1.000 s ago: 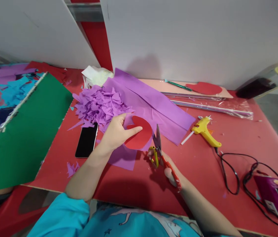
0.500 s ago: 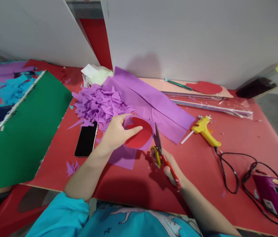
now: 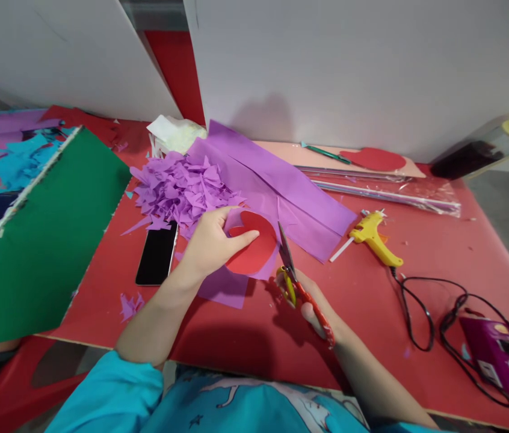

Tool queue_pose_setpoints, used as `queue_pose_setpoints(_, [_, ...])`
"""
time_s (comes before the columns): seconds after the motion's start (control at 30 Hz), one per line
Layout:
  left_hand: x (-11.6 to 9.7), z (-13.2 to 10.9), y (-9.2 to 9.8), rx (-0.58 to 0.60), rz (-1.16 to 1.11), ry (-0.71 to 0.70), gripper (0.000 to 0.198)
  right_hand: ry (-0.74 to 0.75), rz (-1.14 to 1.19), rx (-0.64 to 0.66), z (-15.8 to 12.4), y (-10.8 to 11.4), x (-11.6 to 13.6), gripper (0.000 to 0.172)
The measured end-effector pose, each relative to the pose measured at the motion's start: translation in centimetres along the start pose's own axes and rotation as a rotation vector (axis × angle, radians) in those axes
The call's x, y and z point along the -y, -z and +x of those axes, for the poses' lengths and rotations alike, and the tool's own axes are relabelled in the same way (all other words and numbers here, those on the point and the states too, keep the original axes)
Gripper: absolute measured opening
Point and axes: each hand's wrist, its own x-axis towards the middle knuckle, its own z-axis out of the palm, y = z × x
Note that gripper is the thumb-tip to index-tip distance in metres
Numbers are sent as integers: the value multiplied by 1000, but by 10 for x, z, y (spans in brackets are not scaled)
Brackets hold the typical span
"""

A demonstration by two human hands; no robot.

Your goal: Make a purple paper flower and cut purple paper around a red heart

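My left hand [image 3: 213, 243] pinches a red rounded paper cutout [image 3: 254, 249] against a sheet of purple paper [image 3: 269, 269], the thumb lying across the red piece. In my right hand [image 3: 311, 300] is a pair of scissors [image 3: 287, 252] with red and yellow handles, fingers through the loops. The blades point up and away from me, beside the right edge of the purple sheet. Below the held paper, another purple piece [image 3: 225, 290] lies on the red table [image 3: 236, 337]. A heap of purple paper scraps [image 3: 182, 189] sits beyond my left hand.
A black phone [image 3: 157, 255] lies left of my forearm, near a green board [image 3: 51, 240]. Long purple strips [image 3: 281, 180] stretch behind my hands. To the right are a yellow glue gun [image 3: 376, 237], its looping cord [image 3: 428, 319] and a purple box [image 3: 491, 355].
The scissors have tilted slightly, their tips now closer to the purple sheet's right edge. The held papers have turned a little; my left hand keeps its grip.
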Motion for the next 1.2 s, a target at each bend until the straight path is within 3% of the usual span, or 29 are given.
queue_pose_setpoints(0.27, [-6, -8, -1, -28, 215, -54, 23, -28, 178, 62, -7, -1, 3, 66])
queue_pose_setpoints(0.47, [-7, -9, -3, -2, 260, -99, 23, -21, 139, 65, -5, -2, 1, 68])
queue_pose_setpoints(1.2, [-4, -6, -5, 44, 161, -58, 21, 16, 40, 54, 1, -3, -3, 64])
